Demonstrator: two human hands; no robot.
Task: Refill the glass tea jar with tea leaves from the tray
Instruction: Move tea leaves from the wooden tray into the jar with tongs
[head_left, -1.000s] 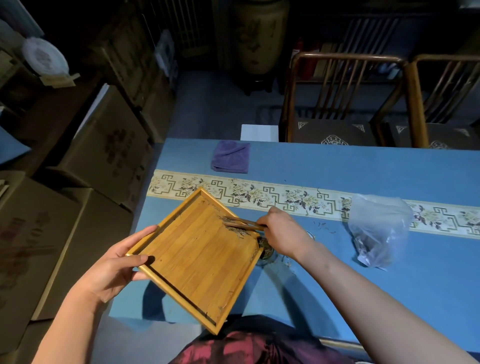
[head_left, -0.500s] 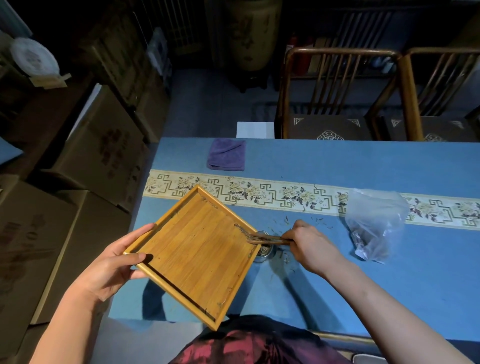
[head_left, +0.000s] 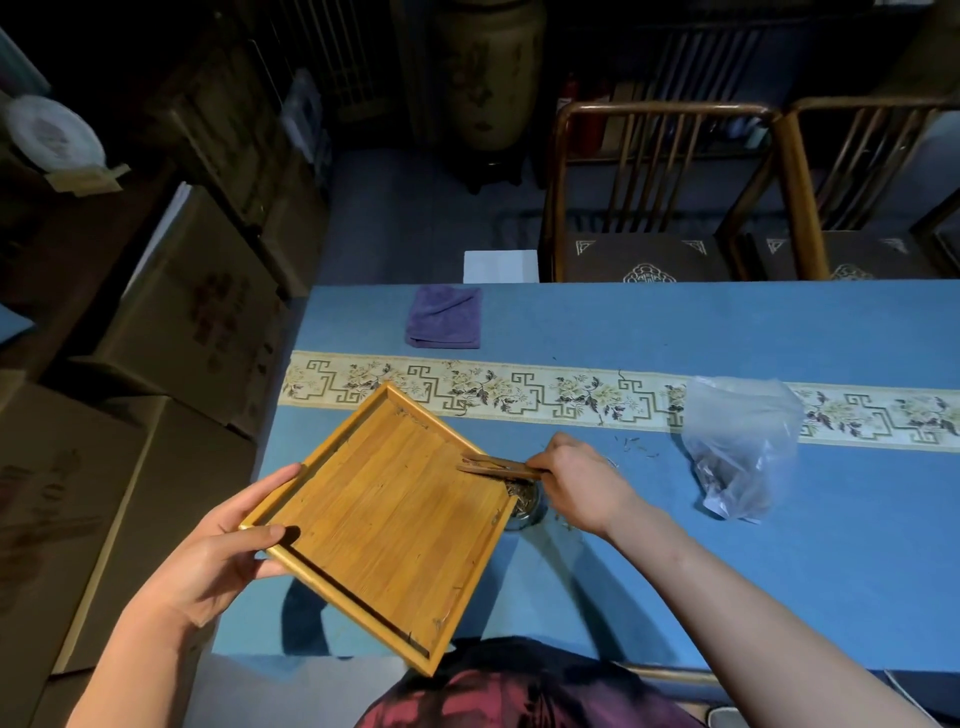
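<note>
My left hand (head_left: 218, 551) grips the left corner of a square bamboo tray (head_left: 389, 525), tilted above the blue table with its right corner over the glass tea jar (head_left: 524, 504). The jar stands on the table, mostly hidden by the tray, and tea leaves show at its mouth. My right hand (head_left: 582, 480) holds a wooden tea scoop (head_left: 501, 466) whose tip lies on the tray's right corner. Only a few leaf bits remain on the tray. Loose tea leaves (head_left: 636, 447) are scattered on the table right of my right hand.
A clear plastic bag (head_left: 737, 452) holding some dark tea lies to the right. A folded purple cloth (head_left: 444, 317) sits at the far edge of the blue table (head_left: 779, 571). Two wooden chairs (head_left: 654, 197) stand behind it, cardboard boxes (head_left: 197, 317) at left.
My right hand has drawn the scoop rightward along the tray's corner toward the jar, then settled there. The tray has stayed tilted in my left hand.
</note>
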